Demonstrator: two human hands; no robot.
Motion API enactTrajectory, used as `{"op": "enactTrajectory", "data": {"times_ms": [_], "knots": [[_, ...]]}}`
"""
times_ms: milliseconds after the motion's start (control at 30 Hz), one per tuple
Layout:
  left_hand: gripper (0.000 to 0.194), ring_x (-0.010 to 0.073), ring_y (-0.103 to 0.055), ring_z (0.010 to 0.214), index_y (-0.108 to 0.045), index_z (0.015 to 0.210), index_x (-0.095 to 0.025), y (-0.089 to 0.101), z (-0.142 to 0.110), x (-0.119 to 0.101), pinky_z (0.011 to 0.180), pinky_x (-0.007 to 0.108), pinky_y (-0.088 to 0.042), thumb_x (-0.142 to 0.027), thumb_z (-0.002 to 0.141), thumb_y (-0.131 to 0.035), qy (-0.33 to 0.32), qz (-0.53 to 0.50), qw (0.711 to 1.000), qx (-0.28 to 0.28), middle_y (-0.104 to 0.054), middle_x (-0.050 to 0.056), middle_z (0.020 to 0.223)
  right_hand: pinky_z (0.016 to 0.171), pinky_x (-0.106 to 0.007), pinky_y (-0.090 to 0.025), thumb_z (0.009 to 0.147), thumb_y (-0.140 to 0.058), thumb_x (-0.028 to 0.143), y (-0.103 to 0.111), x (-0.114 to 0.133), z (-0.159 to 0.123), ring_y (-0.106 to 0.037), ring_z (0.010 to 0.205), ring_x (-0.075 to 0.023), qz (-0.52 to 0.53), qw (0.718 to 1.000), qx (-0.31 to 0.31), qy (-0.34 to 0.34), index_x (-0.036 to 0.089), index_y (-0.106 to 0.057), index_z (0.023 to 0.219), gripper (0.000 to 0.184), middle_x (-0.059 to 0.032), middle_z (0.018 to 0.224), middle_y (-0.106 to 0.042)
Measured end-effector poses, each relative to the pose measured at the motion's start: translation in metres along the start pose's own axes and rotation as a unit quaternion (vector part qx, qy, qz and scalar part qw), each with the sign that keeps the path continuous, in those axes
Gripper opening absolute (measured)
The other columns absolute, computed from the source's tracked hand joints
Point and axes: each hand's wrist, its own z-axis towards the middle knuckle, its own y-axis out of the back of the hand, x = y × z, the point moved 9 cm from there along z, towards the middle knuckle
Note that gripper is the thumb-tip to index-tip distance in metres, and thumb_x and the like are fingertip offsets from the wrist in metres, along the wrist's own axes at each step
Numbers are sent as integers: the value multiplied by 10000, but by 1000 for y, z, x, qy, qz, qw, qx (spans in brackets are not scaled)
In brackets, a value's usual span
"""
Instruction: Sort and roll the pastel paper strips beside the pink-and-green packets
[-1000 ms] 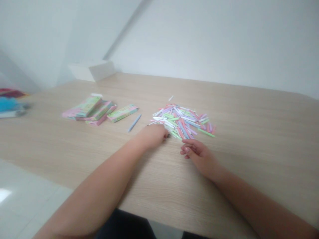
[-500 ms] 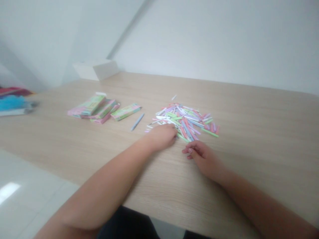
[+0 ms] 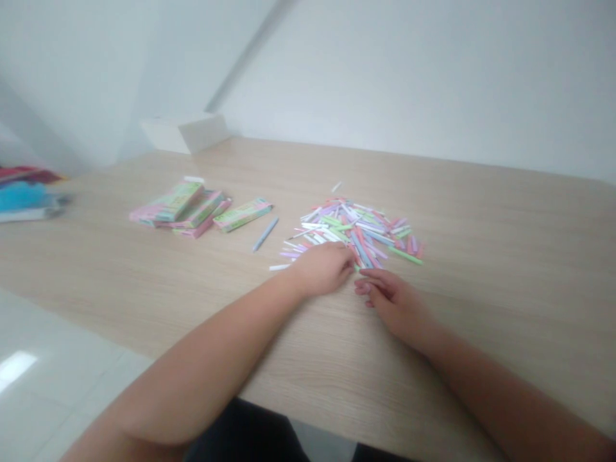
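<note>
The **left hand** (image 3: 320, 269) lies curled at the near edge of a loose pile of **paper strips** (image 3: 359, 236), its fingertips in among the strips. The **right hand** (image 3: 395, 301) sits just beside it, fingers bent and tips close to the left fingertips, just at the pile's near edge. The hands are close together but not clasped (whether either one pinches a strip, I cannot tell).

The pile lies near the middle of the **table** (image 3: 481, 212), a pale wood-grain top, and its strips are pink, green, lilac, blue and white, crossing at all angles. A **white strip** (image 3: 280, 267) lies just off the pile, left of the left hand, and a **stray strip** (image 3: 336, 187) lies beyond the pile, toward the far edge.

Left of the pile lie a **pen** (image 3: 265, 234), a **single box** (image 3: 243, 215) and a **stack of boxes** (image 3: 178, 206), all pink and green except the pen. A **white box** (image 3: 185, 133) stands at the far left corner. Past the left edge, blurred **colored items** (image 3: 24, 196) show, and **floor tiles** (image 3: 48, 378) are visible below the near edge.
</note>
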Motion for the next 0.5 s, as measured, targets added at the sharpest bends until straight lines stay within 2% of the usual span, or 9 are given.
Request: {"op": "enactTrajectory", "data": {"times_ms": [167,333,400,500], "knots": [[310,237,-626,1109,-675,1247,-187,-12,0,-6,978,358,-493,-276,971,-565,-53,-1,999,10,-685,91,1168,682,-369,-639,859,-749,502,23,1,6,-767,911,-257,69,993,-88,-31,249,-666,1101,360,-74,975,-793],[229,240,-630,1085,-721,1116,-201,-27,4,-23,976,370,-490,-285,990,-549,-96,35,995,17,-678,85,1097,660,-365,-633,835,-752,513,36,-2,13,-771,872,-256,90,988,-123,-38,247,-638,1043,357,-77,964,-789],[227,236,-633,1071,-716,1094,-197,-30,6,-27,971,367,-492,-282,1002,-527,-100,39,994,15,-676,84,1064,674,-381,-630,873,-711,482,42,-1,15,-768,864,-258,50,992,-115,-24,254,-646,1048,295,-72,964,-785],[217,244,-636,1072,-695,1050,-185,-28,6,-28,959,370,-500,-313,1005,-525,-91,52,994,17,-672,90,1073,751,-424,-612,952,-597,366,49,11,15,-747,799,-245,-131,988,-71,40,257,-685,1101,204,-55,900,-774]]}}
